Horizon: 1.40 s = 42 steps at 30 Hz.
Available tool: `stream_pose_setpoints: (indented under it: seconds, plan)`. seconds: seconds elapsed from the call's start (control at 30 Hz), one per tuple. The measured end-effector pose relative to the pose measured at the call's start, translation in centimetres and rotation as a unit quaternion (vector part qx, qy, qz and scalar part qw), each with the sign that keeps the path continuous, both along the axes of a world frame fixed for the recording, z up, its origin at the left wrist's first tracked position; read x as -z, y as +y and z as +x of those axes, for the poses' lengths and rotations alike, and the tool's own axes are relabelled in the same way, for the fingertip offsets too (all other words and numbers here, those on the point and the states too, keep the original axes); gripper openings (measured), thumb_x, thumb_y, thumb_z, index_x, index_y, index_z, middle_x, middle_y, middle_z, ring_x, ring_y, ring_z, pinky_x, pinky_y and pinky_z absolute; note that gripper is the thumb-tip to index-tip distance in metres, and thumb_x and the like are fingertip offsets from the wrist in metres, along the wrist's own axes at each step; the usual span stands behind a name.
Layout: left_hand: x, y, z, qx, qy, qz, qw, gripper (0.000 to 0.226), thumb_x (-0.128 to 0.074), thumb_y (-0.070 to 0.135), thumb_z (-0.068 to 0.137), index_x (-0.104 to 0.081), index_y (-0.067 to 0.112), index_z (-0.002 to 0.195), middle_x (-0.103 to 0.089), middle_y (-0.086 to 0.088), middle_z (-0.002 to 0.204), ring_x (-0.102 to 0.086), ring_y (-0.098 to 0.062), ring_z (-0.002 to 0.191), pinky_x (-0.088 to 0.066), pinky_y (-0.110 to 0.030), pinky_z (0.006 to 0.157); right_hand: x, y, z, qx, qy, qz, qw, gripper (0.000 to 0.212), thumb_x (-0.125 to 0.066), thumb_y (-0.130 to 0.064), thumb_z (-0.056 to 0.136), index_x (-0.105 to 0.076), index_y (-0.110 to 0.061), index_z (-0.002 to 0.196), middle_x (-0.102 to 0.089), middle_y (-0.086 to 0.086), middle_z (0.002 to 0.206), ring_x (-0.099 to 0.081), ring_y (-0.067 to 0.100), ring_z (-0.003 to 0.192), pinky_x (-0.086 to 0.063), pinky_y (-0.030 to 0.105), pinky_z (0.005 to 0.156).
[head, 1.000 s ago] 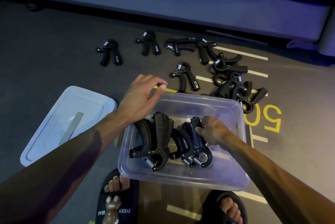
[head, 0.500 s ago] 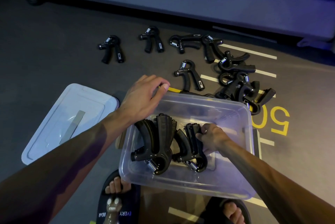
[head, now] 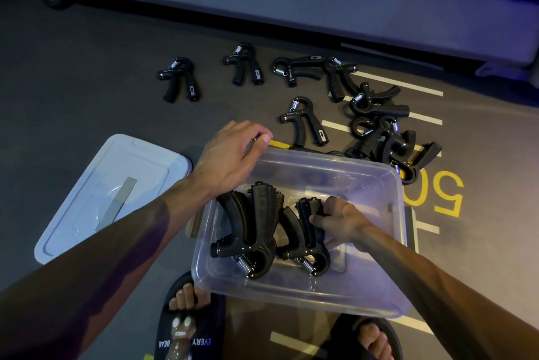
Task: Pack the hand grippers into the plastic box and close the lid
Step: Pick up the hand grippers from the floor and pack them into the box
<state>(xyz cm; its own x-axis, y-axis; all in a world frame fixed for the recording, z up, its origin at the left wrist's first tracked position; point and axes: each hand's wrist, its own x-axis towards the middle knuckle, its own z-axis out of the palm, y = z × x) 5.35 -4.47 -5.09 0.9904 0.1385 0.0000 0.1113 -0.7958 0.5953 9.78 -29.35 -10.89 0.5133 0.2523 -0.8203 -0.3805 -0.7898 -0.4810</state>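
The dark gym floor [head: 87,74] with its white lines and yellow "50" [head: 446,196] spreads under everything. On it the clear plastic box [head: 294,295] stands open, its far-left corner under the left hand [head: 230,155], whose fingers are loosely curved and close together, the thumb lying along the rim; whether they clasp that rim cannot be told. Left of those fingers, apart from the box, the translucent lid [head: 87,202] lies flat on the floor. Beyond the left fingertips, loose hand grippers [head: 304,122] are scattered, some singly in a row, others heaped at the far right. Inside the box, the right hand [head: 339,221] curls its fingers round the handles of the smaller black hand gripper [head: 303,243], which stands on its spring end; just left of those fingers a larger stack of grippers [head: 253,231] stands the same way, touching it. Near the box's close edge, two feet in black sandals [head: 186,333] show.
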Motion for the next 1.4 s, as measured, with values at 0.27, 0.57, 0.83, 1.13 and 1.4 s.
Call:
stream_pose_setpoints:
  seconds: [0.27, 0.57, 0.83, 1.13, 1.4]
  plan:
    - [0.0, 0.0, 0.0, -0.002, 0.003, 0.0, 1.0, 0.034, -0.036, 0.042, 0.108, -0.064, 0.027, 0.118, -0.064, 0.01, 0.107, -0.054, -0.014, 0.098, -0.047, -0.039, 0.083, 1.0, -0.1, 0.1, -0.016, -0.021, -0.016, 1.0, 0.02, -0.063, -0.019, 0.094, -0.055, -0.012, 0.11, -0.07, 0.019, 0.103, -0.074, 0.036, 0.083, -0.063, 0.051, 0.071]
    - [-0.1, -0.1, -0.1, -0.008, 0.002, -0.005, 1.0, 0.033, -0.036, 0.041, 0.108, -0.065, 0.027, 0.116, -0.064, 0.011, 0.107, -0.054, -0.014, 0.098, -0.047, -0.039, 0.084, 1.9, -0.2, -0.2, -0.022, -0.057, -0.044, 0.997, 0.021, -0.064, -0.019, 0.092, -0.054, -0.008, 0.108, -0.069, 0.02, 0.099, -0.074, 0.038, 0.08, -0.063, 0.052, 0.07]
    - [-0.3, -0.1, -0.1, -0.006, 0.003, -0.001, 1.0, 0.032, -0.037, 0.041, 0.108, -0.065, 0.026, 0.116, -0.064, 0.01, 0.106, -0.054, -0.015, 0.097, -0.046, -0.038, 0.082, 2.6, -0.4, -0.4, -0.049, -0.08, -0.041, 0.995, 0.03, -0.074, -0.023, 0.083, -0.057, -0.014, 0.107, -0.071, 0.013, 0.105, -0.071, 0.034, 0.093, -0.061, 0.05, 0.08]
    - [-0.2, -0.1, 0.0, -0.009, 0.008, -0.001, 1.0, 0.034, -0.036, 0.043, 0.107, -0.064, 0.027, 0.116, -0.064, 0.011, 0.108, -0.055, -0.015, 0.1, -0.048, -0.04, 0.084, 2.4, -0.4, -0.5, -0.074, -0.092, -0.049, 0.992, 0.038, -0.078, -0.015, 0.08, -0.054, -0.014, 0.109, -0.069, 0.013, 0.107, -0.069, 0.034, 0.095, -0.06, 0.049, 0.082]
    - [-0.2, -0.1, -0.1, -0.01, 0.012, -0.005, 1.0, 0.034, -0.036, 0.044, 0.107, -0.064, 0.027, 0.117, -0.065, 0.011, 0.107, -0.055, -0.015, 0.1, -0.049, -0.042, 0.084, 1.7, -0.4, -0.4, -0.128, -0.126, -0.058, 0.982, 0.042, -0.077, -0.018, 0.08, -0.05, -0.013, 0.112, -0.065, 0.011, 0.107, -0.066, 0.032, 0.098, -0.06, 0.048, 0.081]
